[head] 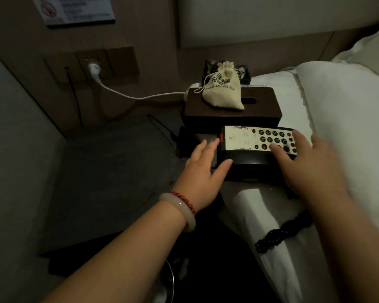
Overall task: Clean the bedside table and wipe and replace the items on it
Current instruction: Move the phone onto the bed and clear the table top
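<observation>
A black telephone (pixel 256 147) with a pale label and round keys lies at the right edge of the dark bedside table (pixel 109 171), against the bed. My left hand (pixel 204 171) rests on its left end, fingers straight and thumb along the front edge. My right hand (pixel 304 165) lies spread over the keypad end, fingers straight and slightly blurred. Behind the phone stands a dark brown tissue box (pixel 260 110) with a cream drawstring bag (pixel 223 90) on top. A small printed box (pixel 243 73) shows behind the bag.
The phone's black coiled cord (pixel 282 235) trails over the white sheet (pixel 260 206). A white plug (pixel 92 69) and its cable run from the wall socket towards the tissue box; a black cable (pixel 74 95) hangs beside it. White bedding (pixel 348 127) fills the right.
</observation>
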